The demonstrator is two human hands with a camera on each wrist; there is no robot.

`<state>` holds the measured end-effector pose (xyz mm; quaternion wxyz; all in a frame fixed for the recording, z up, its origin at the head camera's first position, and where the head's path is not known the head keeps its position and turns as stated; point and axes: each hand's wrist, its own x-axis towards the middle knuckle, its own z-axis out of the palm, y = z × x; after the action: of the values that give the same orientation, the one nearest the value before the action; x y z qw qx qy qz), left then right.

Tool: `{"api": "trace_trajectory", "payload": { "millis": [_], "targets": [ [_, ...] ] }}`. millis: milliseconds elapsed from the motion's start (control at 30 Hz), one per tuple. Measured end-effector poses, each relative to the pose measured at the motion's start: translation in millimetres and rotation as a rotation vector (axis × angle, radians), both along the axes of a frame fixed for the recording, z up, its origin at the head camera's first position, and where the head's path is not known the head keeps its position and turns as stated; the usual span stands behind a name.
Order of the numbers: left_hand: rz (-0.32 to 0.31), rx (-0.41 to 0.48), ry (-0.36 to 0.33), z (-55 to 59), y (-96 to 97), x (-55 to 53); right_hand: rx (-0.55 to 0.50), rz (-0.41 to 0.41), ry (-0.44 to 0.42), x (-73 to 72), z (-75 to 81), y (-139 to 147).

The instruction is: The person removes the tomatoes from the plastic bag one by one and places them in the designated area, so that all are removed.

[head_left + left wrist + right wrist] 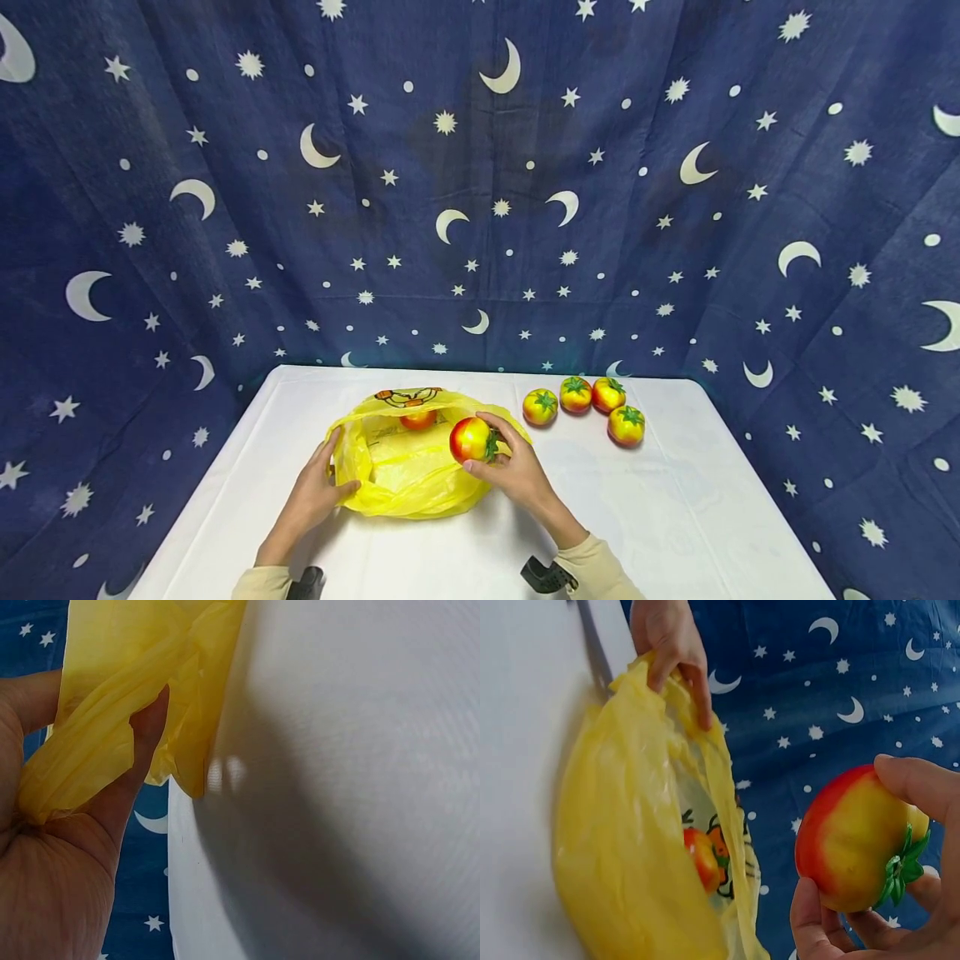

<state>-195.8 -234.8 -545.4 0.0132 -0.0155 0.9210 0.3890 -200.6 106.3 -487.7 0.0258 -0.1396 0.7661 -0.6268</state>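
Observation:
A yellow plastic bag (420,497) lies on the white table with its mouth spread open. My left hand (311,492) grips the bag's left edge, and bunched plastic (82,757) runs between the thumb and fingers in the left wrist view. My right hand (517,471) holds a red-and-yellow tomato (469,440) with a green leafy top over the right side of the bag's mouth. Thumb and fingertips meet the sides of this tomato (847,840) in the right wrist view. Another tomato (418,419) shows inside the bag, partly hidden by the plastic.
Several more tomatoes (576,395) stand close together on the white table (675,517), back right of the bag. Behind the table hangs a dark blue curtain (405,317) with moons and stars. Dark straps (546,575) circle both wrists.

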Motion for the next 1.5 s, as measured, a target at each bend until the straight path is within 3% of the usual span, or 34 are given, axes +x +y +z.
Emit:
{"api": "trace_trajectory", "payload": {
  "millis": [367, 833, 1200, 1500],
  "targets": [
    [-0.008, -0.011, 0.025, -0.5, -0.9, -0.4, 0.091, -0.065, 0.016, 6.3, -4.9, 29],
    [-0.021, -0.02, 0.071, -1.2, -2.7, 0.0, 0.127, -0.18, 0.033, 4.8, -10.2, 59],
    [-0.023, -0.017, 0.061, -1.3, -2.9, 0.8, 0.179, -0.233, 0.056, 6.7, -9.1, 75],
    [-0.013, -0.007, 0.014, -1.6, -2.7, -0.2, 0.168, -0.283, 0.039, 0.4, -20.3, 91]
  ]
}}
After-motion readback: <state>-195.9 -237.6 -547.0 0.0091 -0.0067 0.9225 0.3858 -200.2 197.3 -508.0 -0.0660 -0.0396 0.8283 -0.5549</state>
